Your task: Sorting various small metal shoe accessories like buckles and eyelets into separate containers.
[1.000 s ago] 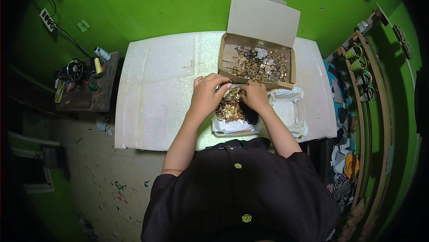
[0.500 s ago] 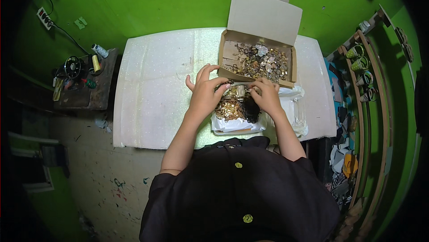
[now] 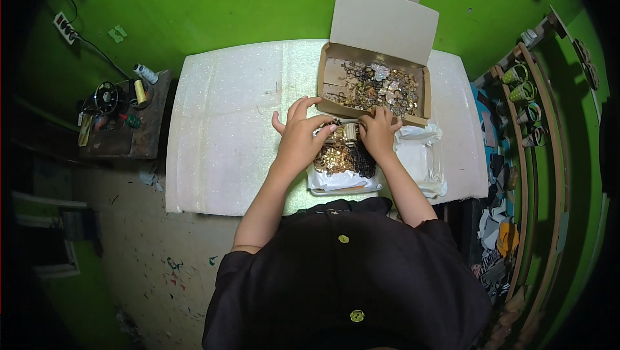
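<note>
A shallow tray lined with white plastic lies at the table's front edge, holding a heap of gold-coloured metal pieces beside a dark, chain-like bundle. Over its far left corner is my left hand, thumb and forefinger brought together at a small dark piece, other fingers spread. My right hand bends its fingers down at the tray's far right corner; its fingertips are partly hidden, and what they pinch is too small to name. Behind both hands stands an open cardboard box full of small mixed metal trinkets.
Crumpled white plastic lies right of the tray on the pale sparkly table cover. To the left, a small dark stand carries thread spools. A wooden rack and fabric scraps line the right side.
My right hand has shifted slightly left and away from me, its fingers now more upright and uncovering more of the dark bundle. My left hand stays nearly in place.
</note>
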Tool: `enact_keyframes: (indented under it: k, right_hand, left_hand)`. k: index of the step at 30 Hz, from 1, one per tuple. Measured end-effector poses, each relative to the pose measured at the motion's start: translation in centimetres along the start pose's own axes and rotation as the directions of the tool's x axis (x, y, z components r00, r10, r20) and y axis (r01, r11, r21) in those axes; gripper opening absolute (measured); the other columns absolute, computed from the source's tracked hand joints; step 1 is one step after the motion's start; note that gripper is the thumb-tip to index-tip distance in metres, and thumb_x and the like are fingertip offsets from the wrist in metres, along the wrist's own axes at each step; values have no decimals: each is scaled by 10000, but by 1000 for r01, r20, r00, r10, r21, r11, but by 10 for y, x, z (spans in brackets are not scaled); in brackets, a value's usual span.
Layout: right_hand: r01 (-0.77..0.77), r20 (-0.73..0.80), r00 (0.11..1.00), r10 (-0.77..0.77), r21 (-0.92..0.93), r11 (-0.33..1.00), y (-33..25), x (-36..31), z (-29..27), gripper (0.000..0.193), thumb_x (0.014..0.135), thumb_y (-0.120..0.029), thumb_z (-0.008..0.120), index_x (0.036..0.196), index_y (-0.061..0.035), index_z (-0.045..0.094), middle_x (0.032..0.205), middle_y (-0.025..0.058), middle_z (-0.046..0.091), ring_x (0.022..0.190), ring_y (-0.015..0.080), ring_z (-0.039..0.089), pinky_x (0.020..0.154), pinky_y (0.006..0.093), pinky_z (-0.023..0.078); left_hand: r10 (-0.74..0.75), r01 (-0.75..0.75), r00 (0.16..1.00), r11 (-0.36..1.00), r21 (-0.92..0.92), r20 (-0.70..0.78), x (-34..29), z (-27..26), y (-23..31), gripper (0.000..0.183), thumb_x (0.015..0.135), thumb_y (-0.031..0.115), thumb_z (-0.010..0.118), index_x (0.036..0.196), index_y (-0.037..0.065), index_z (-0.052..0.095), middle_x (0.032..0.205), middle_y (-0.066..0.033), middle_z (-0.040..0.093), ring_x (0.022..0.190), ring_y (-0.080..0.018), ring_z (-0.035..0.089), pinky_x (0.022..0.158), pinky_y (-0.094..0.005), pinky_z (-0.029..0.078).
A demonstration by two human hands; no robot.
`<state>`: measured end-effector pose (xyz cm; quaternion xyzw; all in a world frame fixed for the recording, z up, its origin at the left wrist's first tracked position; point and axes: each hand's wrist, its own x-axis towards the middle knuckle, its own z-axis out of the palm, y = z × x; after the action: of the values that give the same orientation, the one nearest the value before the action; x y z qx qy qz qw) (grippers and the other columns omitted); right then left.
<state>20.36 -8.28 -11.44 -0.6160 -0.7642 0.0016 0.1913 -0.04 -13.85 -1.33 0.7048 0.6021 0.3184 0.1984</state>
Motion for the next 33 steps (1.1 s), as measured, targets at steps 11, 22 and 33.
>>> enact_keyframes:
  k: [11, 22, 33]
  right_hand:
    - [74, 86, 994, -66, -99, 992, -1, 15, 9, 176, 665, -207, 718, 840, -198, 701, 1312, 86, 422, 1284, 301, 282, 966, 626, 112]
    - [203, 17, 979, -203, -70, 977, 14, 13, 24, 208, 698, -231, 692, 902, -206, 656, 1235, 60, 479, 1236, 271, 340, 960, 610, 139]
    - [241, 102, 965, -243, 34, 970, 13, 22, 9, 347, 642, -145, 710, 972, -211, 628, 1194, 55, 485, 1224, 277, 353, 957, 606, 175]
  left_hand:
    - [-36, 37, 999, 999, -7, 16, -3, -2, -7, 193, 807, 293, 643, 901, 134, 699, 1269, -62, 471, 1285, -262, 313, 996, -610, 26]
    - [-28, 28, 999, 999, -15, 19, -2, 1, -8, 186, 802, 282, 644, 906, 139, 701, 1268, -63, 470, 1276, -258, 322, 999, -604, 20]
    - [-32, 32, 999, 999, -14, 11, -3, 0, -9, 186, 802, 284, 646, 906, 140, 701, 1265, -61, 471, 1274, -251, 327, 1000, -601, 25]
